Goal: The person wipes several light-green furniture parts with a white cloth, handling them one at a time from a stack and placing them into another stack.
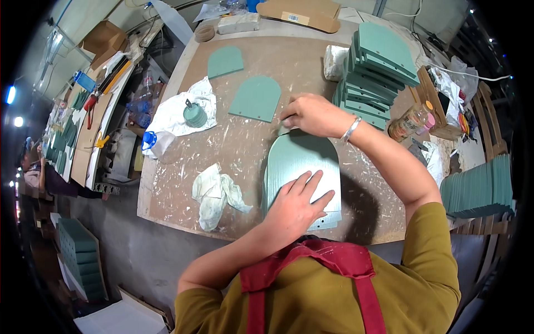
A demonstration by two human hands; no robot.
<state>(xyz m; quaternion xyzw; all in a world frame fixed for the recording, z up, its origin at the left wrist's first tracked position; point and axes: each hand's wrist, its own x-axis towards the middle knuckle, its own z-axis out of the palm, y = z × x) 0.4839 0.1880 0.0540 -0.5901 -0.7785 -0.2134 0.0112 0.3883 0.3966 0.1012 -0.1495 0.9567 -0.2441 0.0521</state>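
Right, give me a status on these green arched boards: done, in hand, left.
Looks done, as far as I can tell: two boards laid out singly at the back of the table. In hand: the left hand presses flat on the board in front, which tops a few more, while the right hand works its top edge with something small. Probably left: the tall stack on the right.

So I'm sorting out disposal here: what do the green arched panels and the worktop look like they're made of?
The arched panel under the left hand looks like flat wood or fibreboard, painted matt green; fine streaks show on its face and small holes near the bottom edge. The worktop seems to be bare brown fibreboard, with a pale cut edge and whitish smears. Neither is certain from looks alone.
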